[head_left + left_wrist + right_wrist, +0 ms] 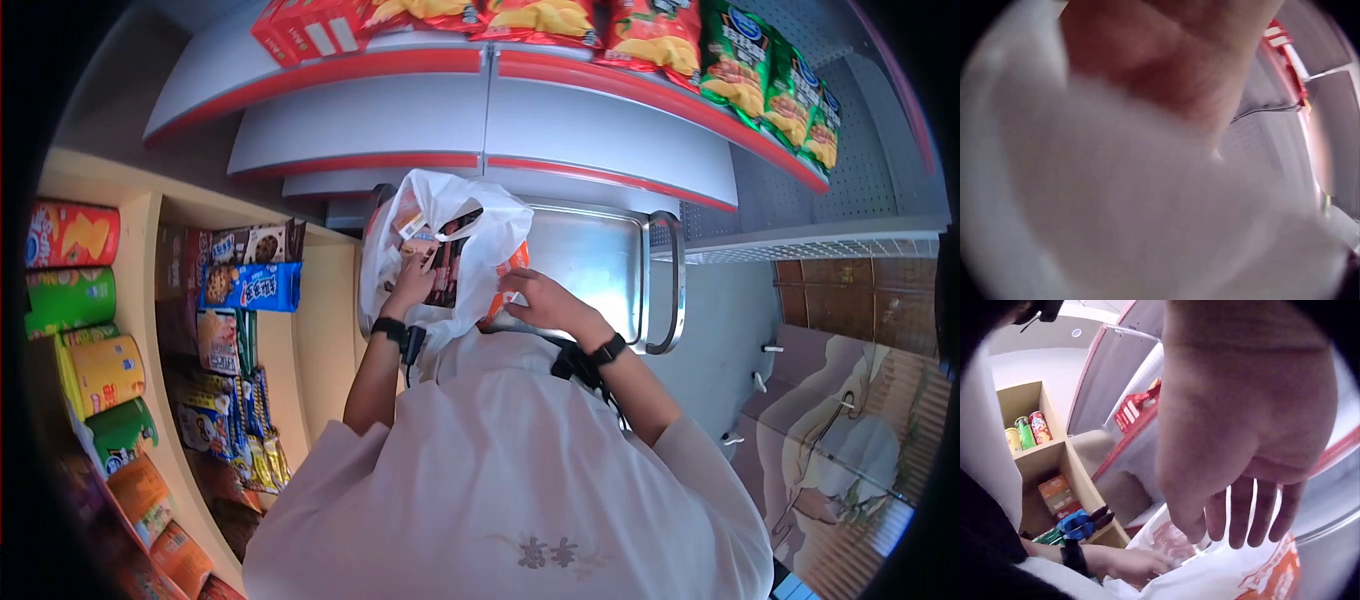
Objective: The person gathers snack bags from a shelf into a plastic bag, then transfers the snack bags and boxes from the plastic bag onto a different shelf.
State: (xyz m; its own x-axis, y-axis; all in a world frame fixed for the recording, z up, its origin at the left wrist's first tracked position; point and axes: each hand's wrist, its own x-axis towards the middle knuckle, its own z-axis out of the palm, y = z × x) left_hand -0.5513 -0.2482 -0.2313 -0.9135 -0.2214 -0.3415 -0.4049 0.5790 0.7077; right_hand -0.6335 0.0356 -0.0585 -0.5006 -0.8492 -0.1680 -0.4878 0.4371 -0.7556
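Observation:
A white plastic carrier bag [488, 210] with orange print stands with its mouth open in front of my body. My left hand [408, 288] reaches into it, fingers extended over the packages [446, 270] inside. In the left wrist view, blurred white plastic covers much of my left palm [1147, 69] and hides the fingers. Several dark and reddish packs lie in the bag, partly hidden by its folds. My right hand [545, 302] hangs at the bag's right side, by the orange print. In the right wrist view its fingers [1241, 515] point down, loosely spread, holding nothing.
Under the bag is a metal cart [590, 262] with a curved handle [672, 280]. White shelves with red edges [610, 85] hold chip bags [740, 55] ahead. A wooden shelf unit [150, 185] with canisters and snack packs stands at left, a wire rack [800, 238] at right.

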